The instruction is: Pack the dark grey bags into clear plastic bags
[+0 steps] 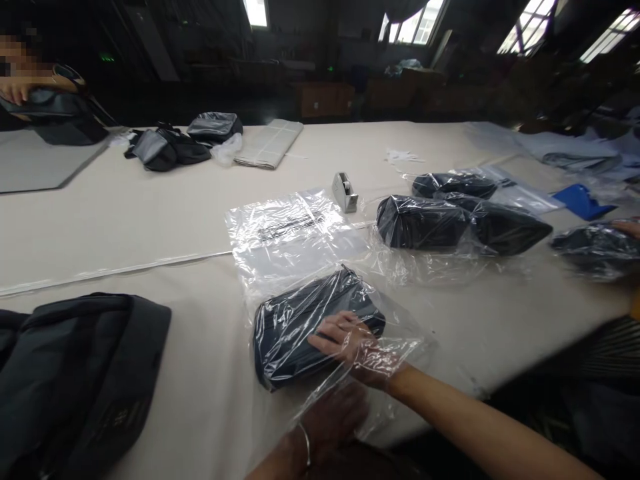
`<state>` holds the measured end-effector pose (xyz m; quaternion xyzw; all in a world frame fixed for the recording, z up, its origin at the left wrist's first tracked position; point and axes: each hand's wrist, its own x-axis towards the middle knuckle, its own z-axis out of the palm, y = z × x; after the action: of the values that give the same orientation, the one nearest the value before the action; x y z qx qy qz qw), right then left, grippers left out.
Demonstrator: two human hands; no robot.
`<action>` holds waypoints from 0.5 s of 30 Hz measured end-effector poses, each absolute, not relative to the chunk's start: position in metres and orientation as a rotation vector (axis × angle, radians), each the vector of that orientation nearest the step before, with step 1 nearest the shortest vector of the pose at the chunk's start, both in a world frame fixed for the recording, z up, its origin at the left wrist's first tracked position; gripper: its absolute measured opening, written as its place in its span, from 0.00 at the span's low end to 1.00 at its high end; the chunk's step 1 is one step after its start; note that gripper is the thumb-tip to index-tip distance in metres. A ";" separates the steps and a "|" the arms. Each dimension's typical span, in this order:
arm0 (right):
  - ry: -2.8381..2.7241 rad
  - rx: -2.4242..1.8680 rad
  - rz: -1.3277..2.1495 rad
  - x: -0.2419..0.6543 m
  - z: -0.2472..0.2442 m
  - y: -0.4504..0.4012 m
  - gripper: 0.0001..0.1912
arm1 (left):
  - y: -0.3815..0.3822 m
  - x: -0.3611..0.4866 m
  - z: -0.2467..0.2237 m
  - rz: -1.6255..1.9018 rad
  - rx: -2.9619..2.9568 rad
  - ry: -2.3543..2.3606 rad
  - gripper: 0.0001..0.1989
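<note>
A dark backpack-like bag (300,330) lies inside a clear plastic bag (395,297) on the table in front of me. My right hand (347,340) reaches into the mouth of the plastic and rests on the dark bag, its fingers stretched out over the surface. Lower down, my left hand (335,410) is at the near edge of the plastic, blurred and partly behind it, so its fingers do not show clearly. Flat clear plastic bags (280,230) lie just beyond, beside a grey tape dispenser (345,192).
Dark bags in plastic (425,223) lie to the right; a co-worker's hand (631,227) touches another at the edge. Dark backpacks (85,373) stand at left. Farther back are small dark bags (170,148), a folded sheet (270,143), a blue object (583,201) and another person (30,80).
</note>
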<state>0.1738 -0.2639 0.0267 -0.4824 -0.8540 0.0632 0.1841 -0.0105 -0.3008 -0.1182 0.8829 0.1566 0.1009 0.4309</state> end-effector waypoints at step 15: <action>-2.169 -1.447 -0.190 0.181 0.009 -0.220 0.20 | -0.285 -0.014 -0.110 0.487 2.907 0.015 0.19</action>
<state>0.1806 -0.2201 0.0093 -0.5342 -0.8011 -0.0702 0.2607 -0.0141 -0.2854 -0.1104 0.9816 0.0051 0.1643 0.0968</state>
